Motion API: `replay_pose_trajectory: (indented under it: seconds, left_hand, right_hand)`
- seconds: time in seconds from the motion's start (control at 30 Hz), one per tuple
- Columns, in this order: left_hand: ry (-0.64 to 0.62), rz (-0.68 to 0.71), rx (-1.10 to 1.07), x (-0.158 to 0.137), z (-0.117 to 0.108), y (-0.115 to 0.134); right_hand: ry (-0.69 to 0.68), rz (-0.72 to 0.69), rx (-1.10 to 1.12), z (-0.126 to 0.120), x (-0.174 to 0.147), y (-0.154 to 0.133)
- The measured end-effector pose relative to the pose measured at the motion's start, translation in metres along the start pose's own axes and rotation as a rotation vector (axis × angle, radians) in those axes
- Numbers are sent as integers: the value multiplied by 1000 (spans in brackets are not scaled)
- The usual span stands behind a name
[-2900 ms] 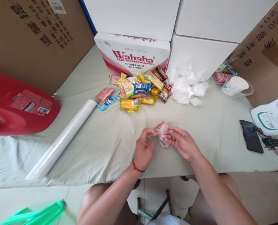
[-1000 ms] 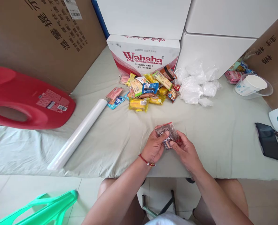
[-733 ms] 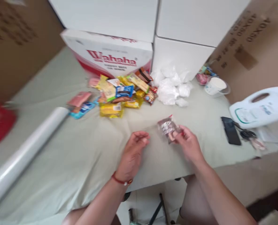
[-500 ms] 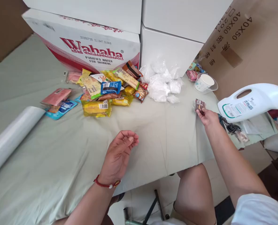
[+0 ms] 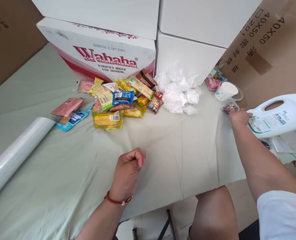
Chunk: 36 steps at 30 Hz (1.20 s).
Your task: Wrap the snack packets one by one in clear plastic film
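Note:
At the right side of the cloth-covered table, my right hand [image 5: 240, 116] grips a small brown cocoa snack packet [image 5: 229, 108] by its near end, low by the cloth. Part of the packet is hidden behind the fingers. Just beyond it a white paper cup [image 5: 226, 91] stands inside a clear plastic cup [image 5: 238, 93]. The handle end of a white detergent bottle [image 5: 283, 115] lies close to this hand. Over the middle of the table my left hand [image 5: 129, 170] is curled into a loose fist with nothing visible in it; a red bracelet circles its wrist.
Several wrapped snacks [image 5: 108, 120] are heaped before a Wahaha carton [image 5: 108, 55]. Beside them sit white plastic bags [image 5: 174, 98]. A plastic film roll [image 5: 20, 155] lies at left, with blue and pink packets [image 5: 71, 119] near its end. A brown carton [image 5: 270, 43] bounds the right.
My right hand has carried the cocoa packet a little farther away, towards the cups, and turned palm down. My left hand has curled its fingers in tighter. The whole view has shifted slightly.

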State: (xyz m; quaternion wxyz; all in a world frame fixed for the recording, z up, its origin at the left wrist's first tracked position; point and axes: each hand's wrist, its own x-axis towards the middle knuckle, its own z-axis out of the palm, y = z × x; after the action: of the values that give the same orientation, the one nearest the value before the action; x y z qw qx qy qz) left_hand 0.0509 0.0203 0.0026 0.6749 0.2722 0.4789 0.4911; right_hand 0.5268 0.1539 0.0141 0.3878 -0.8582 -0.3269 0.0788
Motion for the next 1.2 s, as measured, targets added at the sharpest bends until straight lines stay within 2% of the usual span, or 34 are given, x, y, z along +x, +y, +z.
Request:
replay_pose_trajectory:
  seconds: [0.07, 0.1, 0.23, 0.3, 0.37, 0.43, 0.53, 0.6, 0.67, 0.77, 0.87, 1.0, 1.1, 1.2]
  left_hand:
    - [-34, -15, -16, -3, 0, 2]
    - [-49, -33, -30, -4, 0, 4]
    - [-53, -68, -39, -6, -1, 6]
    - [-34, -82, -11, -6, -3, 5]
    - [-19, -95, 17, -6, -4, 5]
    - [-14, -102, 40, -6, -5, 4]
    - [-31, -88, 70, -8, -2, 2]
    - [-71, -66, 87, -11, 2, -1]
    - [-112, -15, 127, -13, 8, -4]
    - [-103, 148, 289, -13, 17, -9]
    - [-34, 308, 475, -11, 23, -14]
    - [14, 333, 572, -5, 27, -20]
    - [-88, 246, 408, -2, 27, -20]
    - [-153, 190, 243, 0, 27, -17]
  right_hand:
    - [88, -102, -6, 0, -10, -7]
    - [89, -167, -20, 3, -17, -12]
    - [-183, -413, -3, 28, -50, -38]
    - [-350, -477, 40, 44, -65, -53]
    - [-487, -429, 127, 58, -76, -65]
    - [-547, -324, 221, 66, -86, -72]
    - [-488, -211, 337, 63, -116, -71]
    - [-465, -139, 440, 55, -150, -66]
    - [-512, -69, 539, 48, -192, -63]
    - [-705, 94, 742, 47, -253, -66]
    - [-924, 236, 908, 50, -292, -74]
    - [-1039, 150, 885, 47, -312, -80]
    - [-1071, 114, 888, 43, -310, -80]
    - [-1100, 215, 917, 41, -303, -81]
